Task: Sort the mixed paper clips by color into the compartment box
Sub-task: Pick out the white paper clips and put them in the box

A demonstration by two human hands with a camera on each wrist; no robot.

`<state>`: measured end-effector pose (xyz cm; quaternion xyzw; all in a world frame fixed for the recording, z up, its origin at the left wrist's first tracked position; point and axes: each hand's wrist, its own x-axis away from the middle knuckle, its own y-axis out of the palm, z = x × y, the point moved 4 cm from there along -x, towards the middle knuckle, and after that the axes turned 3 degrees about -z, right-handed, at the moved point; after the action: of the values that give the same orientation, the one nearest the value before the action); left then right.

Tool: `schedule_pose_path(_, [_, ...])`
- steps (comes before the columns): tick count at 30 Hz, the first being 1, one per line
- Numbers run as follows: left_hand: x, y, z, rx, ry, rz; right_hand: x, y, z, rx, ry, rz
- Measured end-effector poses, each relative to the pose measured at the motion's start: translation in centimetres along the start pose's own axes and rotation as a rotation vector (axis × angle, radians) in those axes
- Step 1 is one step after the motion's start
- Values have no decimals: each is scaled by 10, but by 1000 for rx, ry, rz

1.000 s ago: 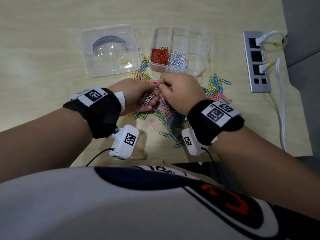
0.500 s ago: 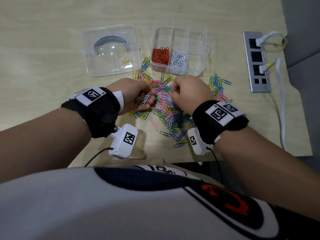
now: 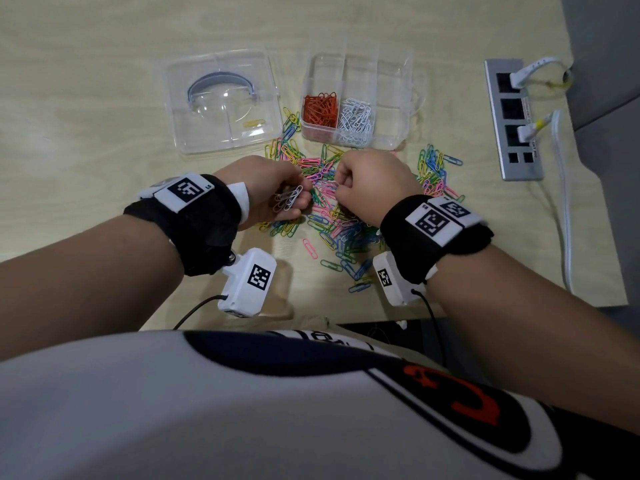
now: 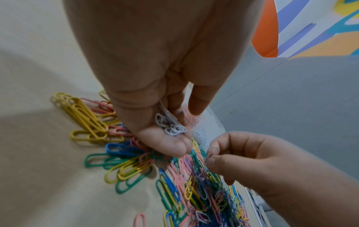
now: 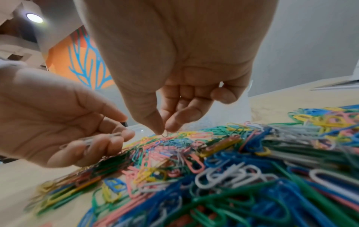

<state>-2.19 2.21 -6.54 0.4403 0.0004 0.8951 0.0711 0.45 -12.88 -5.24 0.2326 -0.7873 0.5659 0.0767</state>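
1. Pale wood-grain table (image 3: 104,109) is the work surface. Grey power strip (image 3: 512,119) sits at its right edge with two white plugs in; clear lid (image 3: 221,102) with a grey handle lies left of the box.
2. Compartment box (image 3: 398,95) is at the far centre. Front-left cell holds orange clips (image 3: 320,107), the cell beside it holds sorted white clips (image 3: 356,116). The other cells look empty from the head view.
3. Mixed pile (image 3: 332,216) of pink, blue, green, yellow and white clips is spread on the table between the box and both hands; a smaller cluster lies to the right of the right hand.
4. Left hand (image 3: 273,192) is cupped, fingers curled round a small bunch of white clips (image 4: 170,124), hovering just above the pile's left side.
5. Right hand (image 3: 374,181) is curled, thumb and forefinger pinching one pale clip (image 5: 164,134) at the top of the pile. Looks white, but it's too small to be sure.
6. Step, as I read it: the white pass, right hand picking, left hand collecting.
7. Next move calls for lifting that clip free of its tangled neighbours, passing it into the left hand's bunch, then emptying the bunch into the white cell.
8. Risk: clips interlock, so a pull may drag a coloured one along.
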Motion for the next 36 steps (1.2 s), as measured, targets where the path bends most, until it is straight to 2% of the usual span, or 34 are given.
schedule_pose_path(4, [-2, 5, -1, 10, 0, -11, 2, -5, -3, -119, -57, 67])
schedule_pose_path(9, [-5, 7, -2, 37, 6, -52, 3, -5, -17, -219, -165, 67])
schedule_pose_path(12, [-2, 5, -1, 15, -3, -61, -5, -5, -9, -132, -107, 133])
schedule_pose_path(16, [0, -3, -1, -1, 28, -59, -11, 9, -4, 135, -108, -6])
schedule_pose_path(18, [0, -7, -1, -8, 36, -43, -14, 12, -5, 183, -128, 6])
schedule_pose_path(26, [-3, -14, -2, 4, 12, -3, -22, -4, 1, 191, -45, 149])
schedule_pose_path(31, [-3, -11, -2, 35, -41, 12, -21, 11, -15, 229, -147, -28])
schedule_pose_path(36, [-3, -15, -1, 57, -40, 26, -23, 15, -17, 264, -136, -21])
